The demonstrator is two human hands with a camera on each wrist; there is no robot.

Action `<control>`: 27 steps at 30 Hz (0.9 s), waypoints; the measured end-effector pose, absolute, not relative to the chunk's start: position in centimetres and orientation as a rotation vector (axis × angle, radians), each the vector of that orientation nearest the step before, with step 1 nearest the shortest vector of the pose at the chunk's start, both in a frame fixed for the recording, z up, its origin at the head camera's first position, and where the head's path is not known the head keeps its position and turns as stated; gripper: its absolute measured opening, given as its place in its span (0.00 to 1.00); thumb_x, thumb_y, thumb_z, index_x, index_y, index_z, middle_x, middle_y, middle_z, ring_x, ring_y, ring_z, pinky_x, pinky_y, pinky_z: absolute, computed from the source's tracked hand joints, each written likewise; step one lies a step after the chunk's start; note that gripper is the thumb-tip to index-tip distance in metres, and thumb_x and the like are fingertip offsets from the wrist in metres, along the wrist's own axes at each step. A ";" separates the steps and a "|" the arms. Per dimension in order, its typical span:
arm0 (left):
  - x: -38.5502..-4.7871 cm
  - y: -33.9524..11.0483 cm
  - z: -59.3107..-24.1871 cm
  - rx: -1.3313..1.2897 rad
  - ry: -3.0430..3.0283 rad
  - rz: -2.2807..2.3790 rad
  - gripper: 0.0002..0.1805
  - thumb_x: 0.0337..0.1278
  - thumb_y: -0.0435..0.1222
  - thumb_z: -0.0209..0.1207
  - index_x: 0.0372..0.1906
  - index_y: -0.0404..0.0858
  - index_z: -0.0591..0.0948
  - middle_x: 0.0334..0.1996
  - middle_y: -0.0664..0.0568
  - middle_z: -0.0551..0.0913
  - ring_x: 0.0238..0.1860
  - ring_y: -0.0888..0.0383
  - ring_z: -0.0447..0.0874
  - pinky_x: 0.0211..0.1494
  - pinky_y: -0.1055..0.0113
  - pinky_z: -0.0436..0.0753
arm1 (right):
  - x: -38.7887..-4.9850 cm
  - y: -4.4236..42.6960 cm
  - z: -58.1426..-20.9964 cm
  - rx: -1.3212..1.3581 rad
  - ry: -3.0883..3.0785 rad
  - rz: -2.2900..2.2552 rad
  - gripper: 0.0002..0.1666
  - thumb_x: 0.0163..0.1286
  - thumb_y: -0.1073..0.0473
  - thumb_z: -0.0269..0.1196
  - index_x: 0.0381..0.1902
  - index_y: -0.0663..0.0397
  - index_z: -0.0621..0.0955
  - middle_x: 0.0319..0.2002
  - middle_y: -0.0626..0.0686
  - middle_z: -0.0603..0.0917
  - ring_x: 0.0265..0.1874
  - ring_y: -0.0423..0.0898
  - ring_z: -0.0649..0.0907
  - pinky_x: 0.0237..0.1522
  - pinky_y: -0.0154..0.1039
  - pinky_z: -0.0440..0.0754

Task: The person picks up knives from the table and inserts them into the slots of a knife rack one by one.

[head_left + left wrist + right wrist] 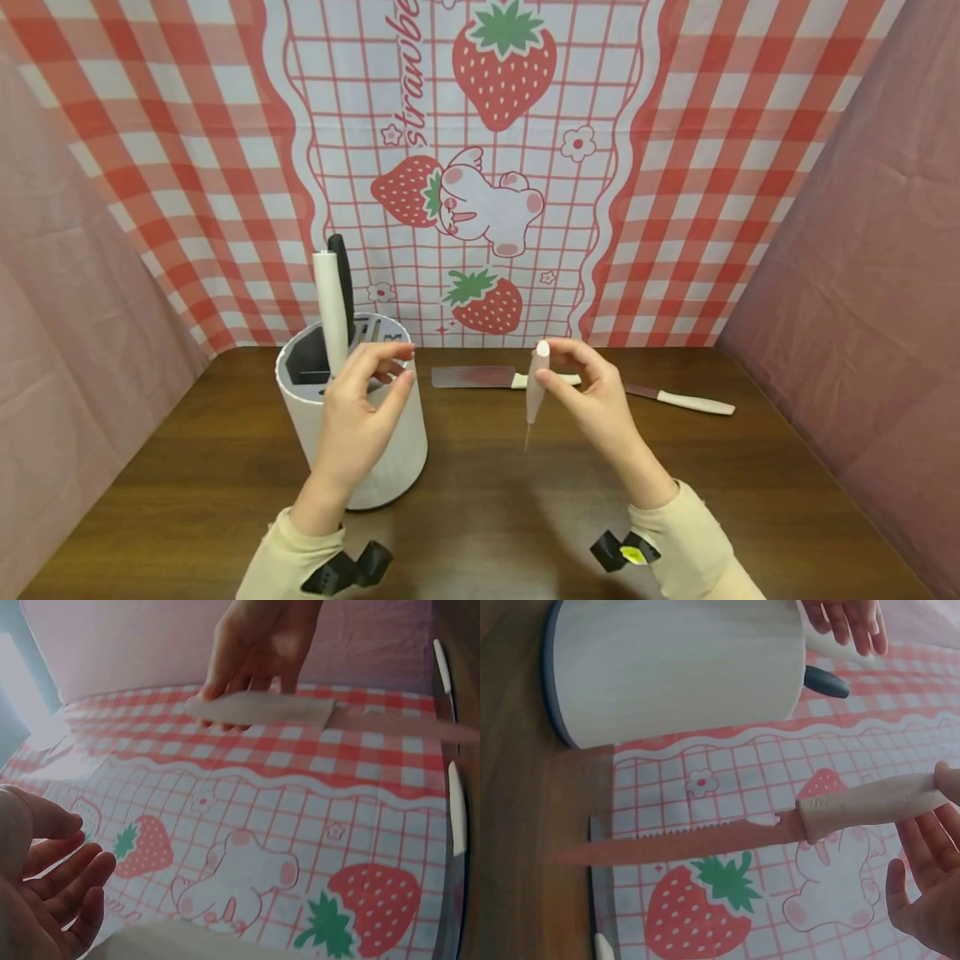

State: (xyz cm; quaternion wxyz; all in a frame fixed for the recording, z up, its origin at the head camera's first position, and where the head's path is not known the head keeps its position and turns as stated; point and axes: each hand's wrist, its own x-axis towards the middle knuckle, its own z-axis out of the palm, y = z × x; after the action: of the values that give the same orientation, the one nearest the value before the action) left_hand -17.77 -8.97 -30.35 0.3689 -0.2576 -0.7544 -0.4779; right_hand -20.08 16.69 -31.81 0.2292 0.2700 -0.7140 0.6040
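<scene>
My right hand (596, 400) pinches a serrated knife (870, 806) near the butt of its white handle. The blade, pinkish in the right wrist view, points down above the table. My left hand (356, 421) is raised in front of the white knife block (401, 458), fingers loosely bent and nothing between them. From the head view I cannot tell whether it touches the block. A white handle (327, 300) and a black handle (341, 271) stick up from the block's slotted top, their lower parts hidden inside.
A wide-bladed knife (472, 377) with a white handle lies at the back of the wooden table (480, 508), partly hidden by my right hand. Farther right lies a smaller white-handled knife (693, 403). A strawberry-print cloth (502, 192) hangs behind.
</scene>
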 end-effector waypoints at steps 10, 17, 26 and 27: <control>-17.7 -6.5 -31.1 -0.776 -1.982 -1.239 0.15 0.51 0.28 0.60 0.46 0.39 0.78 0.38 0.53 0.79 0.33 0.64 0.76 0.38 0.70 0.73 | -19.6 15.9 -31.0 0.820 -1.891 1.667 0.17 0.55 0.77 0.60 0.45 0.71 0.75 0.37 0.44 0.81 0.37 0.38 0.79 0.38 0.29 0.76; -17.6 -4.8 -31.9 -0.803 -2.027 -1.234 0.14 0.48 0.31 0.63 0.43 0.41 0.79 0.38 0.55 0.79 0.32 0.64 0.78 0.37 0.68 0.77 | -19.4 15.4 -30.7 0.848 -1.877 1.656 0.18 0.54 0.77 0.61 0.45 0.71 0.76 0.40 0.46 0.80 0.40 0.39 0.79 0.41 0.29 0.75; -17.6 -2.9 -32.5 -0.793 -2.125 -1.269 0.14 0.48 0.34 0.64 0.43 0.41 0.78 0.40 0.54 0.77 0.33 0.63 0.79 0.37 0.71 0.78 | -19.1 14.8 -30.7 0.846 -1.904 1.591 0.19 0.52 0.76 0.63 0.44 0.66 0.78 0.40 0.47 0.80 0.43 0.40 0.78 0.47 0.31 0.73; -17.6 -2.7 -32.6 -0.787 -2.135 -1.270 0.15 0.48 0.35 0.64 0.43 0.41 0.77 0.40 0.54 0.77 0.33 0.63 0.79 0.37 0.71 0.78 | -19.1 14.7 -30.7 0.844 -1.904 1.590 0.19 0.52 0.76 0.63 0.44 0.65 0.78 0.40 0.48 0.80 0.42 0.40 0.78 0.47 0.30 0.73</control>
State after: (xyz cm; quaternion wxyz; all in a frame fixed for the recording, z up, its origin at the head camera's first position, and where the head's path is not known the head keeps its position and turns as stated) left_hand -17.56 -2.72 -32.59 0.2647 -0.2911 -0.7902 -0.4699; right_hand -19.10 14.74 -30.74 0.2576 0.3112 -0.7022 0.5863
